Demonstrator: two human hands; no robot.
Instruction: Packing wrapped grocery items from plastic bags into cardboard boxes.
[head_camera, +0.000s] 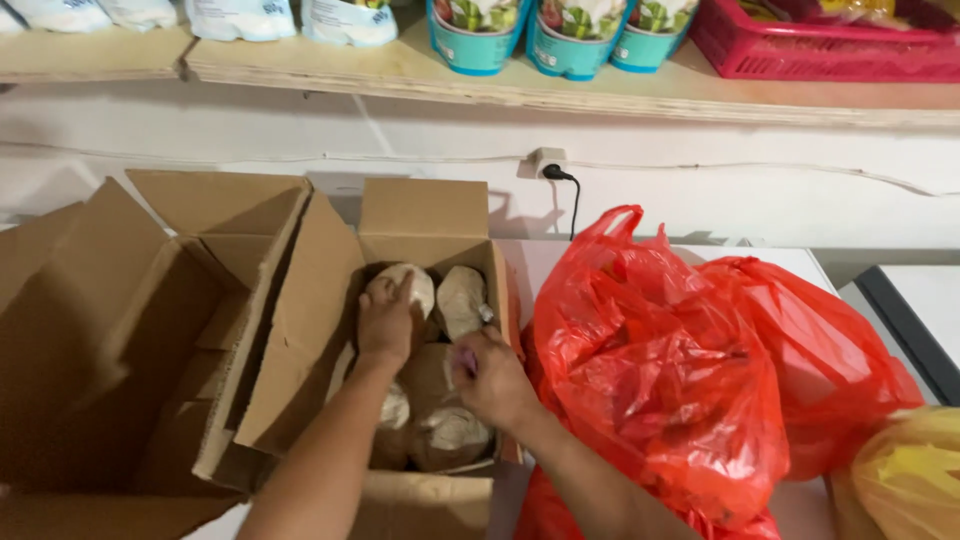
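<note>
White wall and a plywood shelf (560, 95) stand behind a table with two cardboard boxes. Inside the right box (425, 215) lie pale round coconuts (462, 298); the left hand (388, 320) rests flat on one, the right hand (492, 378) is curled shut, on what I cannot tell. Red plastic bags (680, 370) sit just beside

left arm: bare forearm reaches forward from the bottom edge
left hand (388, 322): palm down, fingers pointing forward, lying flat
right arm: bare forearm angles in from the lower right
right hand (492, 376): fingers curled inward, knuckles up
</note>
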